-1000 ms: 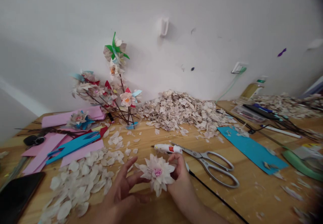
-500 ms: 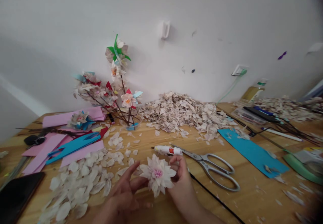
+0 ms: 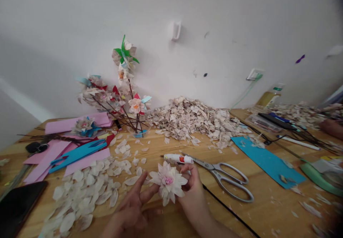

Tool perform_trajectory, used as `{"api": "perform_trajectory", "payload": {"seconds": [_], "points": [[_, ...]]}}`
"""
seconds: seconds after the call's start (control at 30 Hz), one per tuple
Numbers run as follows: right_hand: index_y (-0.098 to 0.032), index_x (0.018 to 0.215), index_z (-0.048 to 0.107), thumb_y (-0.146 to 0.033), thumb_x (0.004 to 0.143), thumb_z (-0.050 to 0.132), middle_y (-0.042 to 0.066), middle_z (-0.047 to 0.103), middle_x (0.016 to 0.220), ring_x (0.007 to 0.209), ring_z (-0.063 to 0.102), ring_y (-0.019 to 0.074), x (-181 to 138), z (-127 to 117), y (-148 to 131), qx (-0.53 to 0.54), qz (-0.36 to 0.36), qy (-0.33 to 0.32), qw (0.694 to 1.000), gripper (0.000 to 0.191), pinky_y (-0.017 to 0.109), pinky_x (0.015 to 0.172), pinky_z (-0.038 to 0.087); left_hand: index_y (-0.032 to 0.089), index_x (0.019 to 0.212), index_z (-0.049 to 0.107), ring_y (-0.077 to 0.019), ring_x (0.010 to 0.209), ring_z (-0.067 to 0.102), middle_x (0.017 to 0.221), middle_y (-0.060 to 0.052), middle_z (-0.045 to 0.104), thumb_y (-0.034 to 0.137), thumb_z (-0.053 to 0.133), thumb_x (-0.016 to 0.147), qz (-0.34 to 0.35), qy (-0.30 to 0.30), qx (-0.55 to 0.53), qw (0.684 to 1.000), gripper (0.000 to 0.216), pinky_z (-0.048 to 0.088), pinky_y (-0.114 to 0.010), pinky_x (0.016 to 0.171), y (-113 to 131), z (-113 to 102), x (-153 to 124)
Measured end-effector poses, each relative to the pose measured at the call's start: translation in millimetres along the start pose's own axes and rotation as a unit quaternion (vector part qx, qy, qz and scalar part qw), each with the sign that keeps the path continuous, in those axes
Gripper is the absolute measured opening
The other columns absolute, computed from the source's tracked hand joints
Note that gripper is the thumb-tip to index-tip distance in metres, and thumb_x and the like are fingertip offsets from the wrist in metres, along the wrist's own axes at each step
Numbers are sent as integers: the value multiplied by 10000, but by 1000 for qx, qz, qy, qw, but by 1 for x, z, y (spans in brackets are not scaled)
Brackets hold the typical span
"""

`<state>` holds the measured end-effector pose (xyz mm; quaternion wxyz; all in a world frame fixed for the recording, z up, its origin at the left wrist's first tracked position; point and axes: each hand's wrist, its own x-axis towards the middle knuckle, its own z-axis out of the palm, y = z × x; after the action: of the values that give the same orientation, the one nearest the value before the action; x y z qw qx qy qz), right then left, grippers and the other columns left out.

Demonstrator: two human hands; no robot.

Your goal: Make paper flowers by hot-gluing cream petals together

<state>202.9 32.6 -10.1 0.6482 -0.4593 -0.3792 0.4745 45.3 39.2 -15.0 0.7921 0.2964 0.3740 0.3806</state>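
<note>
A white petal flower with a pink centre (image 3: pixel 168 182) is held low over the wooden table (image 3: pixel 268 206). My right hand (image 3: pixel 191 186) is closed on its right side and back. My left hand (image 3: pixel 132 209) has its fingers stretched out, with the fingertips touching the flower's left petals. Loose white petals (image 3: pixel 88 189) lie spread to the left of my hands. A glue tube (image 3: pixel 178 158) and metal scissors (image 3: pixel 225 177) lie just beyond the flower.
Finished paper flowers on twigs (image 3: pixel 120 98) stand in a small holder near the wall. A heap of pale scraps (image 3: pixel 193 120), pink paper (image 3: pixel 66 127) and blue paper (image 3: pixel 268 161), a black phone (image 3: pixel 18 206), a black cord (image 3: pixel 227 211). Another person's hand (image 3: pixel 332 127) at far right.
The flower and both hands have stayed in nearly the same place; my left fingers have slid closer under the flower's left petals. Another person's hand has come into view at far right.
</note>
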Motion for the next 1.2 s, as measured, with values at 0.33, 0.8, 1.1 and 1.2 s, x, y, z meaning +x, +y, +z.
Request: {"api": "perform_trajectory", "payload": {"seconds": [0.33,0.8,1.1,1.2], "points": [[-274,807,323,-64,546,682,-85,650,623,495,593,114,-3,0,-4,-10,-25,11,1000,491,176,450,429,184,1412,-122,-298,1318,296,1172,-149,635,279,760,482,30,-62,-30,997,1285,457,-314,743,6,17,-14],[-278,820,339,-37,557,706,-131,620,595,541,617,84,-9,-4,4,12,-50,-35,998,513,151,525,447,236,1403,221,-304,989,611,927,-81,725,106,690,442,56,-6,-26,998,1077,439,-333,722,19,5,-7],[-274,806,361,-36,598,659,-116,603,627,531,575,74,-12,-6,7,7,-38,-85,996,435,157,514,427,149,1262,332,-209,734,682,739,-61,765,223,814,509,116,126,87,981,898,477,-297,703,46,26,-21],[-269,791,364,-41,597,657,-105,613,643,541,577,78,-13,-7,9,-8,-29,-83,996,419,164,518,425,178,1227,357,-200,727,689,820,-71,766,200,828,493,120,128,80,981,873,502,-282,661,48,24,-21]]}}
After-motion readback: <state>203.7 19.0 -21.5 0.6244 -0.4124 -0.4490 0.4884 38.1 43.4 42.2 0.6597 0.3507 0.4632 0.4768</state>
